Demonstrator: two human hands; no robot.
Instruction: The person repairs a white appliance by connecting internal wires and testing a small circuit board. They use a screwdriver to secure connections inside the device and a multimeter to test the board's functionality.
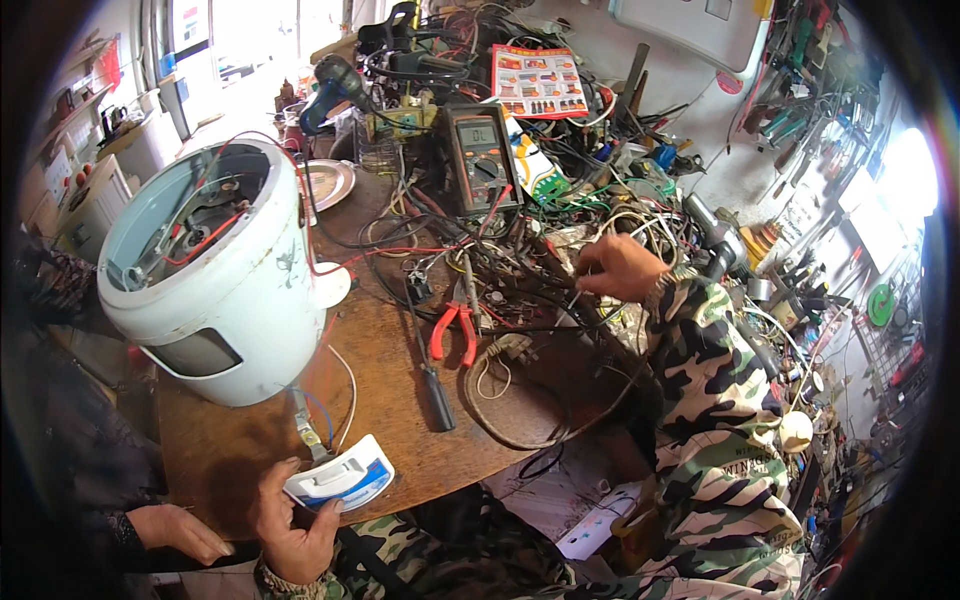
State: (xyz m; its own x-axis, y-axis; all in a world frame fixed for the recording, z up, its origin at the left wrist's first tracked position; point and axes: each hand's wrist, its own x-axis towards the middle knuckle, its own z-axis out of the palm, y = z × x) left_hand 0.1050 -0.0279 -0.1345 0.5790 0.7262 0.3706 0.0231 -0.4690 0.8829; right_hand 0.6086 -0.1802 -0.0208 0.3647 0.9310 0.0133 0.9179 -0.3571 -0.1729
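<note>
At the table's near edge, my left hand [292,525] grips a small white curved plastic panel [345,478] with a blue label, thumb and fingers at its left and lower edges. A metal strip and thin wires lead from the panel toward the large white appliance body [235,300], which lies tilted with its open end showing wiring. My right hand [622,268] reaches over tangled cables at the right, fingers curled and pinched together. Something thin and pale shows below the fingertips, too small to name. Red-handled pliers [455,330] and a black-handled screwdriver [437,398] lie between my hands.
A multimeter [484,160] stands behind the pliers, its red lead running toward the appliance. A looped cable with a plug [515,348] lies on the wooden table [390,385]. Heaped parts and wires fill the back and right. Another person's hand [180,530] rests at the lower left.
</note>
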